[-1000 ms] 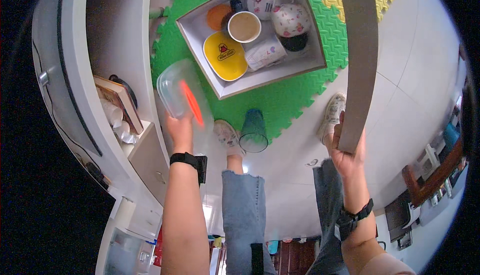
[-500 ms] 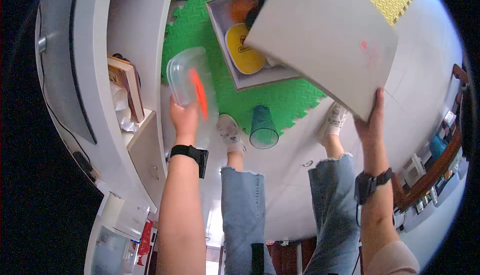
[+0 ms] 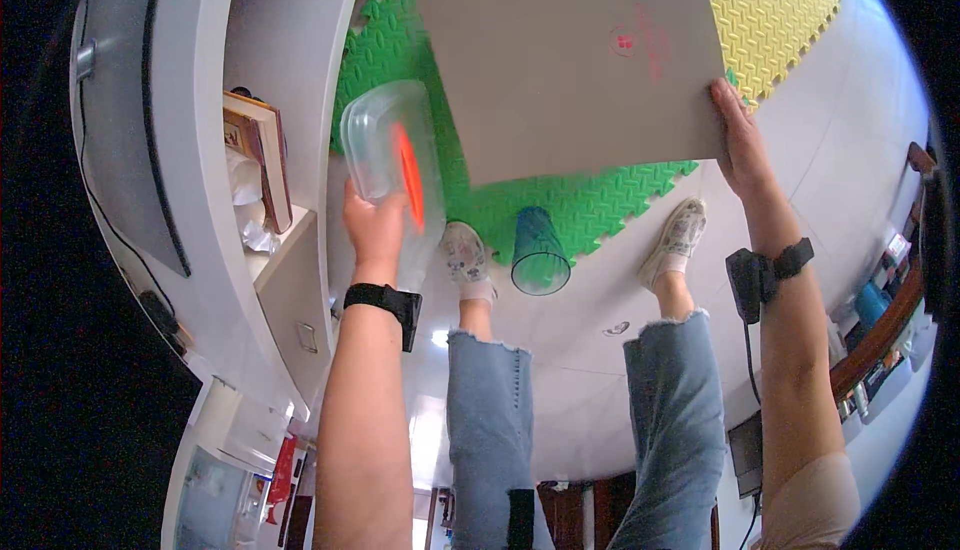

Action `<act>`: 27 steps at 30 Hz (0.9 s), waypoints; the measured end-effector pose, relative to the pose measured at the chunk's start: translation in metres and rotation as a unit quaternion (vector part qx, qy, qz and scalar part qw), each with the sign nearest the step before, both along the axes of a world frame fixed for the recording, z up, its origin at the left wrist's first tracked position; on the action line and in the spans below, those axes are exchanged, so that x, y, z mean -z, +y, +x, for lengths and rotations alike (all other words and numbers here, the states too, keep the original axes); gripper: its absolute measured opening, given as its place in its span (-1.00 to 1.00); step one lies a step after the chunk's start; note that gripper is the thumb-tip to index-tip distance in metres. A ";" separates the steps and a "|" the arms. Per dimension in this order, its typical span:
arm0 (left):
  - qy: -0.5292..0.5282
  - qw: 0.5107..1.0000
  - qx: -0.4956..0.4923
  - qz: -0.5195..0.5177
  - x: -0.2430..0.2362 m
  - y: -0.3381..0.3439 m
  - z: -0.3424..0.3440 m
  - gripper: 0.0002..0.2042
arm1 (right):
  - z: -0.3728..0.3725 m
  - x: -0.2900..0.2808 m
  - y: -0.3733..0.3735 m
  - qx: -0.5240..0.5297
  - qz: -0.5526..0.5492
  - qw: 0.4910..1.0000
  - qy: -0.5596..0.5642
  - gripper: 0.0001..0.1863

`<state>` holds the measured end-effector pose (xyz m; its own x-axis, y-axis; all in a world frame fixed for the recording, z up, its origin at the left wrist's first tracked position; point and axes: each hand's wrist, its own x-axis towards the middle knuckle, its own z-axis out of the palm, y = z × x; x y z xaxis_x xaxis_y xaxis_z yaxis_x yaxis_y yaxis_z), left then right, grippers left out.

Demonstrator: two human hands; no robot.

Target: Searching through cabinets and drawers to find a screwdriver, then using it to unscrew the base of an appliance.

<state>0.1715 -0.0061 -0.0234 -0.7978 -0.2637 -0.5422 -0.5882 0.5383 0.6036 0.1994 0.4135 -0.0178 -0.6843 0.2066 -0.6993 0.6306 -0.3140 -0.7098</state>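
Note:
A large grey box lid (image 3: 570, 80) with a small red print lies over the place of the open box, whose contents it now hides. My right hand (image 3: 742, 140) grips the lid's right edge, fingers closed on it. On the left, my left hand (image 3: 375, 225) holds a clear plastic container (image 3: 385, 140), thumb on its near side. A bright orange strip (image 3: 408, 180) shows on or inside the container; I cannot tell which. Between my feet a blue-tinted clear cup (image 3: 540, 250) lies with its rim toward me, partly on the mat.
Green foam mat (image 3: 610, 205) and yellow foam mat (image 3: 770, 15) cover part of the pale tiled floor. To the left, a white cabinet (image 3: 290, 40) has books (image 3: 262, 155) on its shelf. A wooden-edged shelf (image 3: 885, 320) with small items stands at the right.
The lid has swung left and levelled over the box, covering the yellow and orange things seen inside before. My right hand has moved up. My left hand with the container has barely shifted.

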 end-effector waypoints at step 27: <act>-0.036 0.998 0.021 0.044 -0.006 0.052 0.013 -0.48 | 0.020 0.035 0.028 -0.165 0.286 0.944 -0.005 -0.52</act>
<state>0.1849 0.0458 -0.0177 -0.7651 -0.1804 -0.6181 -0.6100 0.5103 0.6062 0.2191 0.4418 -0.0530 -0.7715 0.3287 -0.5447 0.6344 0.3338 -0.6972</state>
